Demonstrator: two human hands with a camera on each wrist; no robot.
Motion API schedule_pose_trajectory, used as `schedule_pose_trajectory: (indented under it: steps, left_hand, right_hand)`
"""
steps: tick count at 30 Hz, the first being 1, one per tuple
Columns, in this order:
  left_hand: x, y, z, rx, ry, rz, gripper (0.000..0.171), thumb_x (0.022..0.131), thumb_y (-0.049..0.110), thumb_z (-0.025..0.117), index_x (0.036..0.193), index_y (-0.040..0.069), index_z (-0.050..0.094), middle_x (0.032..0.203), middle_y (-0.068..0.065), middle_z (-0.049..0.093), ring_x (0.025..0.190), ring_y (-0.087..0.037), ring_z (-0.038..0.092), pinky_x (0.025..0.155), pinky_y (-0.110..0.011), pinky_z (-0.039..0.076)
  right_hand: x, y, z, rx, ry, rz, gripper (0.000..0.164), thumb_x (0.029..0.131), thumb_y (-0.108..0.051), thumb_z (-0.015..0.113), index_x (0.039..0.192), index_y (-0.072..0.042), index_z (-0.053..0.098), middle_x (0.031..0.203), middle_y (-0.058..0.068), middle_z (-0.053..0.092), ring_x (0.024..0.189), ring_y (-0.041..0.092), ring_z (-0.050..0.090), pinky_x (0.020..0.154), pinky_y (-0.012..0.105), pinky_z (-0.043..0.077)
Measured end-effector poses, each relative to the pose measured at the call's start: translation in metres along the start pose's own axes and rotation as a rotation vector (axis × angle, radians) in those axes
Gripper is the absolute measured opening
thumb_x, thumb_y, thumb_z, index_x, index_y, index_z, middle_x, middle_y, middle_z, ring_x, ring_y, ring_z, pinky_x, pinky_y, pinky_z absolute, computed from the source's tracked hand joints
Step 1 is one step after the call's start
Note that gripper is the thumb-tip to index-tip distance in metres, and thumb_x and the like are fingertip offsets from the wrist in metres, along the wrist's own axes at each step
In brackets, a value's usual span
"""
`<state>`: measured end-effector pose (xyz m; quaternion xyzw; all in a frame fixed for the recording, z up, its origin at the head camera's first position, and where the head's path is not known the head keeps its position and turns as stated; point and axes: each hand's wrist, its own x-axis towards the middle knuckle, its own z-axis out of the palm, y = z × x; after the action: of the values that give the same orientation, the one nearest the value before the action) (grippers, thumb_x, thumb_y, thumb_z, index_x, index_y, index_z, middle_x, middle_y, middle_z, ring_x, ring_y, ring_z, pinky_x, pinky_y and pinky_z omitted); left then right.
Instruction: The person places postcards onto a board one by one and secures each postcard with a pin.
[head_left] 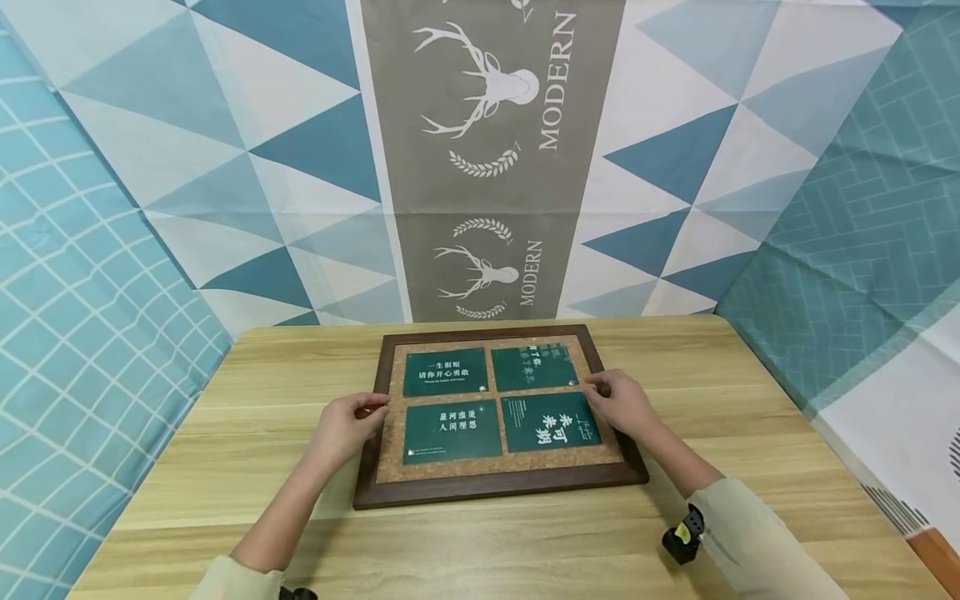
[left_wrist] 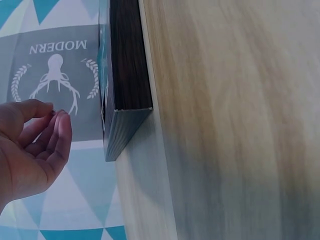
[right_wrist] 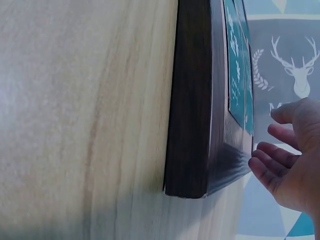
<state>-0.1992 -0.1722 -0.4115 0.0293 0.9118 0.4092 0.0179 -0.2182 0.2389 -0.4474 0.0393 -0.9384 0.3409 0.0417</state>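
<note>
A cork board (head_left: pixel 442 475) in a dark wooden frame (head_left: pixel 502 492) lies on the table with several green cards on it, among them the upper left card (head_left: pixel 446 372) and lower right card (head_left: pixel 551 422). Small shiny pins show on some cards. My left hand (head_left: pixel 347 429) is at the frame's left side, and in the left wrist view its thumb and fingertips meet; I cannot tell whether something small sits between them. My right hand (head_left: pixel 624 402) is over the right side, fingertips close to the right-hand cards. Its thumb and fingers are bent loosely and apart in the right wrist view.
The wooden table (head_left: pixel 262 400) extends around the frame on all sides. Behind it hangs a patterned cloth (head_left: pixel 487 192) with deer heads and triangles. Blue tile-patterned cloth (head_left: pixel 67 333) covers the left side, and a teal cloth (head_left: pixel 847 242) the right.
</note>
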Motion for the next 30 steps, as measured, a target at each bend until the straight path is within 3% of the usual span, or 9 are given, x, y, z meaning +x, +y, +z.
schedule_pose_trajectory:
  steps: [11, 18, 30]
  left_hand:
    - [0.001, 0.003, 0.007, 0.016, 0.069, 0.051, 0.023, 0.090, 0.015, 0.062, 0.108, 0.001, 0.067, 0.096, -0.010, 0.069, 0.086, -0.020, 0.062, 0.065, -0.022, 0.051]
    - [0.000, 0.007, 0.010, 0.018, 0.072, 0.050, 0.023, 0.090, 0.016, 0.062, 0.107, 0.002, 0.068, 0.098, -0.011, 0.069, 0.088, -0.021, 0.062, 0.066, -0.024, 0.051]
    - [0.000, 0.013, 0.020, -0.005, 0.049, 0.046, 0.023, 0.091, 0.019, 0.061, 0.108, 0.006, 0.069, 0.099, -0.008, 0.069, 0.084, -0.017, 0.060, 0.063, -0.021, 0.050]
  right_hand:
    - [-0.003, -0.007, 0.004, -0.029, -0.019, -0.013, 0.029, 0.093, -0.022, 0.059, 0.114, -0.003, 0.064, 0.103, 0.013, 0.059, 0.086, 0.021, 0.056, 0.066, 0.031, 0.046]
    - [-0.006, -0.013, 0.006, -0.044, -0.043, -0.070, 0.029, 0.091, -0.022, 0.061, 0.113, -0.005, 0.066, 0.112, 0.015, 0.060, 0.095, 0.027, 0.059, 0.077, 0.041, 0.052]
    - [-0.006, -0.018, 0.012, -0.081, -0.094, -0.141, 0.030, 0.089, -0.024, 0.064, 0.114, -0.006, 0.066, 0.117, 0.013, 0.060, 0.103, 0.028, 0.059, 0.083, 0.044, 0.051]
